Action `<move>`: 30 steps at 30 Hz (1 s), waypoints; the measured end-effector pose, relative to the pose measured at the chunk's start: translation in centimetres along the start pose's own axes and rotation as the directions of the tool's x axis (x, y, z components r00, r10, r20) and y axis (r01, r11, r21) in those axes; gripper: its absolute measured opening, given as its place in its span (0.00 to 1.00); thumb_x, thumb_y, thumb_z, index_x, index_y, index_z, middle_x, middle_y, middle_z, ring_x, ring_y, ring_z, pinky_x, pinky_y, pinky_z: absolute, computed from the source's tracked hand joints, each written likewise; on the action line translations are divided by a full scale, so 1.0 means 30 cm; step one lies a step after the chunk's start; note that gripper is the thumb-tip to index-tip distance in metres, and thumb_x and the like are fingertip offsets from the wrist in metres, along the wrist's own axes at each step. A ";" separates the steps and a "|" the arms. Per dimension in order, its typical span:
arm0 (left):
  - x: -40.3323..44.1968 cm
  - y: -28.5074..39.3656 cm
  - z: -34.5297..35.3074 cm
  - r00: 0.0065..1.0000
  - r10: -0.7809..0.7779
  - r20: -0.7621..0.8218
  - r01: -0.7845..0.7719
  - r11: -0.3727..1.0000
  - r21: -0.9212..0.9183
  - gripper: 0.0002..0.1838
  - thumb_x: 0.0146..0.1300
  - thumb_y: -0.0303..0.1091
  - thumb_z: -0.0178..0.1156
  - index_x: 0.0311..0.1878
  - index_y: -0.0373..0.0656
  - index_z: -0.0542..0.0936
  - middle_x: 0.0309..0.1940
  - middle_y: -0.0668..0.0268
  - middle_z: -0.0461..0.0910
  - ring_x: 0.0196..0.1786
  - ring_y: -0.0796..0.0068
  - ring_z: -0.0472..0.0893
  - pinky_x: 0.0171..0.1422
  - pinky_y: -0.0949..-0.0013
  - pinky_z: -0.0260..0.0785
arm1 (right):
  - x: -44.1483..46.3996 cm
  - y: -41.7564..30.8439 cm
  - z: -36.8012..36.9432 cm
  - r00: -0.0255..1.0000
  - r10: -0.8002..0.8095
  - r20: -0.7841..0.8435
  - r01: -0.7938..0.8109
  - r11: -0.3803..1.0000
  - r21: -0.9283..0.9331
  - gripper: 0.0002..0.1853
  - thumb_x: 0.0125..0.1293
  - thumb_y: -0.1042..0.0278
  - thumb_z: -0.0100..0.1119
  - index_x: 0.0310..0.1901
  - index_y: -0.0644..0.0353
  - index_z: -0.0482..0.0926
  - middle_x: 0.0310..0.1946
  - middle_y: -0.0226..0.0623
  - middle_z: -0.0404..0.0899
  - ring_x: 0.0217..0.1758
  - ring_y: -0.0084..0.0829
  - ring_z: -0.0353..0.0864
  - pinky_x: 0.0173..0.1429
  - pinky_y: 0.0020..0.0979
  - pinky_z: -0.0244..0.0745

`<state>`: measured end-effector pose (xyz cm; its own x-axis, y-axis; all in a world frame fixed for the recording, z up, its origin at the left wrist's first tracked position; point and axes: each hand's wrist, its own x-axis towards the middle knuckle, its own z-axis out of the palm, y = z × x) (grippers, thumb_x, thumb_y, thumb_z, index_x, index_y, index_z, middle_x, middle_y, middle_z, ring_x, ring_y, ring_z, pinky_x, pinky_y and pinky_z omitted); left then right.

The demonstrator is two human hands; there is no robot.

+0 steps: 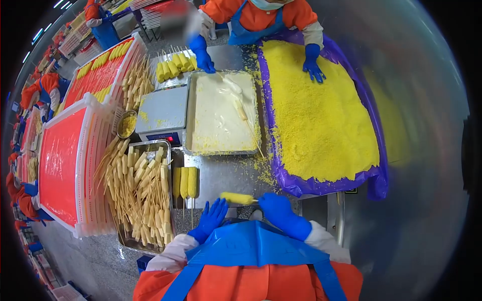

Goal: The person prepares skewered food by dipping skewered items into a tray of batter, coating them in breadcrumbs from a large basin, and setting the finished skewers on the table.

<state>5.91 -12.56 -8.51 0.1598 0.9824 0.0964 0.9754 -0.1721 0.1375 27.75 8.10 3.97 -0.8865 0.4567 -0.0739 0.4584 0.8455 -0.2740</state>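
My right hand (277,210), in a blue glove, is closed around the stick of a skewer coated in yellow crumbs (237,198). The skewer lies level over the table's near edge, its coated end pointing left. Close by that end is my left hand (215,215), gloved too, with fingers stretched out and holding nothing; whether it touches the coating I cannot tell. Left of it, several crumb-coated skewers (188,182) lie side by side on the metal table (221,173). A heap of yellow crumbs (326,125) fills a purple-lined container (296,186) at right.
A batter tray (223,143) holds uncoated skewers. Beside it are a scale (163,110), a small crumb bowl (127,125) and a tray of bare skewers (145,185). White racks (60,160) are stacked at left. Across the table a co-worker (271,20) works over batter and crumbs.
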 end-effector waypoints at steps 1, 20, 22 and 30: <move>0.080 0.014 -0.053 0.995 -0.100 0.022 0.101 0.991 -0.088 0.41 0.67 0.58 0.49 0.77 0.46 0.54 0.77 0.54 0.51 0.79 0.53 0.52 0.77 0.35 0.39 | 0.012 -0.016 -0.097 0.999 0.002 0.046 0.008 0.979 -0.202 0.07 0.59 0.70 0.54 0.36 0.53 0.81 0.29 0.36 0.75 0.31 0.38 0.78 0.31 0.40 0.72; 0.409 -0.104 -0.049 0.869 0.476 0.134 -0.377 0.813 -0.444 0.43 0.62 0.62 0.53 0.77 0.52 0.58 0.78 0.64 0.53 0.79 0.59 0.53 0.79 0.41 0.42 | -0.024 0.118 0.392 0.998 0.028 -0.055 -0.018 0.985 0.171 0.14 0.65 0.68 0.53 0.52 0.52 0.79 0.37 0.44 0.76 0.38 0.49 0.80 0.38 0.46 0.76; 0.407 -0.113 -0.050 0.865 0.481 0.144 -0.393 0.827 -0.401 0.42 0.64 0.62 0.52 0.76 0.52 0.58 0.78 0.63 0.53 0.79 0.59 0.52 0.79 0.40 0.41 | -0.041 0.115 0.413 0.992 -0.038 -0.120 0.058 0.984 0.168 0.18 0.63 0.70 0.54 0.55 0.51 0.78 0.35 0.42 0.77 0.37 0.46 0.80 0.36 0.44 0.77; 0.348 -0.086 -0.039 0.986 0.128 0.104 -0.084 0.933 -0.350 0.48 0.63 0.62 0.53 0.76 0.36 0.54 0.76 0.46 0.51 0.78 0.48 0.52 0.78 0.42 0.45 | 0.001 0.099 0.375 0.998 0.019 -0.058 -0.011 0.990 0.143 0.22 0.63 0.72 0.53 0.59 0.43 0.78 0.33 0.39 0.76 0.38 0.43 0.80 0.36 0.42 0.77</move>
<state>4.88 -1.94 -6.69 0.2983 0.9544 0.0103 0.8433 -0.2686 0.4656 28.39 7.51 -7.65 -0.8724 0.4882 -0.0236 0.4542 0.7920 -0.4079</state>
